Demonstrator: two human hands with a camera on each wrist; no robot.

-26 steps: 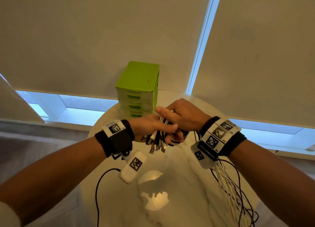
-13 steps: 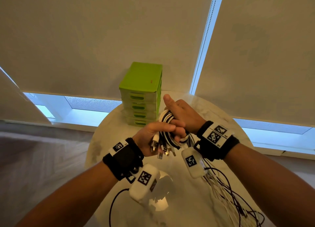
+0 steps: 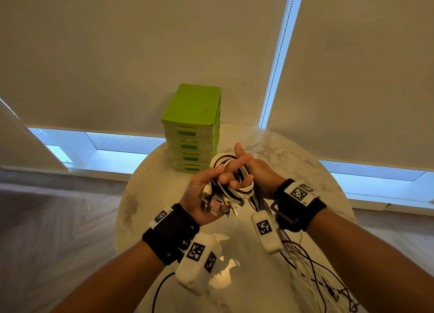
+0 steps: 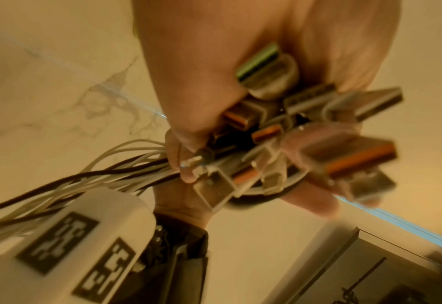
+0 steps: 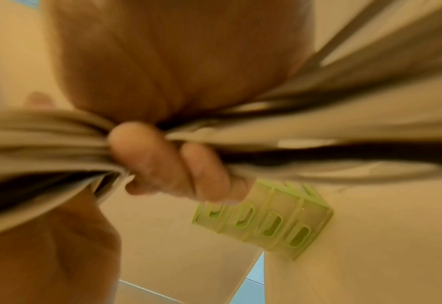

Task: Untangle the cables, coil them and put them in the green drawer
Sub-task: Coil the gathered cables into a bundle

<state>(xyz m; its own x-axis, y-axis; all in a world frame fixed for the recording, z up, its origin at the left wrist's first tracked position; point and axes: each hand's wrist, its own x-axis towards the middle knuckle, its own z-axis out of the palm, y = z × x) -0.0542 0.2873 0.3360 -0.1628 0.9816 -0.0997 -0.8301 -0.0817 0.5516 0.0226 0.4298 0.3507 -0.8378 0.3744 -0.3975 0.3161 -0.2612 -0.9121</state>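
Both hands hold one bundle of white and black cables (image 3: 234,183) above the round marble table (image 3: 293,153). My left hand (image 3: 204,195) grips the bundle from the left, palm up, with several USB plugs (image 3: 218,205) sticking out over the palm; the plugs (image 4: 305,131) fill the left wrist view. My right hand (image 3: 249,169) curls its fingers (image 5: 162,162) round the looped cables (image 5: 45,139). The loose cable ends (image 3: 312,272) hang down to the right. The green drawer unit (image 3: 192,129) stands behind the hands, its drawers (image 5: 266,222) shut.
The green drawer unit stands at the table's far edge, against the drawn window blinds (image 3: 117,54). A bead chain (image 3: 279,47) hangs between the blinds. A thin black lead (image 3: 159,289) runs from my left wrist across the table front.
Both hands have drawn back toward me and lowered slightly. The left hand has turned palm up, showing the plugs, and the cable loops round the right hand stand out more.
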